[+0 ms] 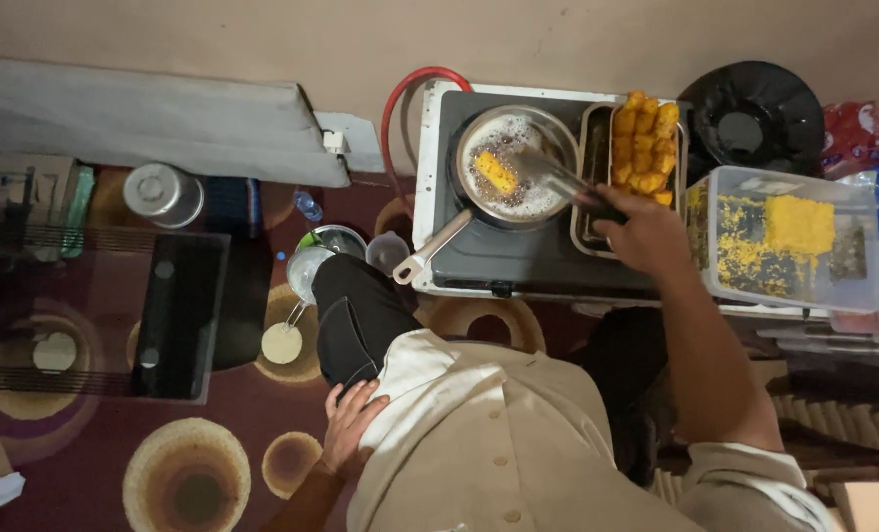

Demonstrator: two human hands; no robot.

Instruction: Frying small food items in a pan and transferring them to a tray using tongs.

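My right hand (644, 232) reaches over a small stove (518, 264) and grips metal tongs (556, 177). The tong tips hover in a frying pan (564, 126) of bubbling oil, just right of a yellow breaded piece (496, 172). The pan's pale handle (430, 250) points toward me. To the right of the pan, a metal tray (593, 148) holds several golden fried pieces (644, 146). My left hand (349, 426) rests flat on my thigh, holding nothing.
A clear plastic box (853, 286) with yellow crumbs stands right of the stove. A black bowl (753, 116) sits behind it. A red hose (400, 99) loops off the stove's back left. A metal cup (164, 193), a strainer (306, 271) and a plastic cup (386, 252) lie on the patterned carpet.
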